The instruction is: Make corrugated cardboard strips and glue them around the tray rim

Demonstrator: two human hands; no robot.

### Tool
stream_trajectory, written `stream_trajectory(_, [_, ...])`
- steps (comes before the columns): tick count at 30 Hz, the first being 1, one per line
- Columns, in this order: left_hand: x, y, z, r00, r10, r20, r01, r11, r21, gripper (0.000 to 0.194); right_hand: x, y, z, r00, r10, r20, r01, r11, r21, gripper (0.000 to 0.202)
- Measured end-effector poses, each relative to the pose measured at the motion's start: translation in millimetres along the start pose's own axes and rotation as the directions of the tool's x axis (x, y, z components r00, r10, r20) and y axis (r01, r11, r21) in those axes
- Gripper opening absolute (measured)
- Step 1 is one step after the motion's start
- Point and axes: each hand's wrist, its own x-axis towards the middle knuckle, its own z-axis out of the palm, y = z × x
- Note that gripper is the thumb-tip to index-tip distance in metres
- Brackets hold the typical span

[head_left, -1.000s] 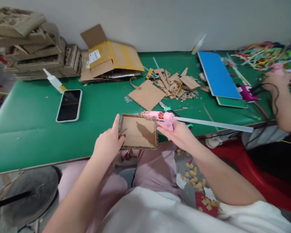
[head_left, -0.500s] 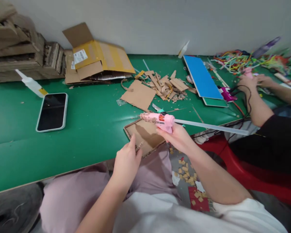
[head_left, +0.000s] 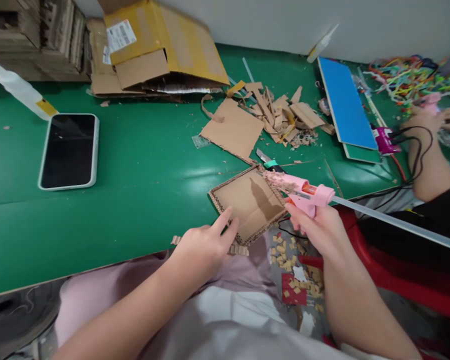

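Observation:
My right hand (head_left: 322, 230) is wrapped round the handle of a pink hot glue gun (head_left: 303, 192). A long clear glue stick (head_left: 390, 220) juts from its rear, and its crusted nozzle is at the far corner of a shallow cardboard tray (head_left: 243, 200). Corrugated strips line the tray's edges. My left hand (head_left: 204, 245) is closed over a loose corrugated cardboard strip (head_left: 240, 249), whose ends show on both sides of it. Its fingertips touch the tray's near left side. The tray lies at the table's front edge, partly over my lap.
On the green table (head_left: 142, 210) are a phone (head_left: 69, 152), a white glue bottle (head_left: 20, 92), a utility knife (head_left: 269, 161), cardboard scraps (head_left: 281, 115) and a cardboard box (head_left: 191, 50). A blue board (head_left: 347, 105) lies right, near a co-worker's hand (head_left: 422, 120) on another pink glue gun.
The glue gun's nozzle has come down from above the tray to its far corner. My left hand now covers the loose strip. The view has shifted, so the table items appear displaced.

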Motion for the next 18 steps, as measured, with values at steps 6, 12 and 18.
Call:
stream_trajectory(6, [-0.4, 2.3, 7.6, 0.998, 0.005, -0.069, -0.001, 0.998, 0.065, 0.051, 8.2, 5.7, 3.2, 0.998, -0.021, -0.062, 0.020, 1.000, -0.022, 0.033])
stream_trajectory(12, [1.1, 2.8, 4.3, 0.997, -0.003, -0.072, 0.009, 0.997, 0.081, 0.049, 14.4, 5.8, 7.7, 0.983, -0.159, -0.093, 0.147, 0.982, -0.121, 0.030])
stream_trajectory(18, [0.6, 2.3, 4.1, 0.998, 0.009, -0.061, -0.001, 0.993, 0.122, 0.056, 13.4, 5.9, 9.4, 0.977, -0.186, -0.105, 0.167, 0.971, -0.170, 0.035])
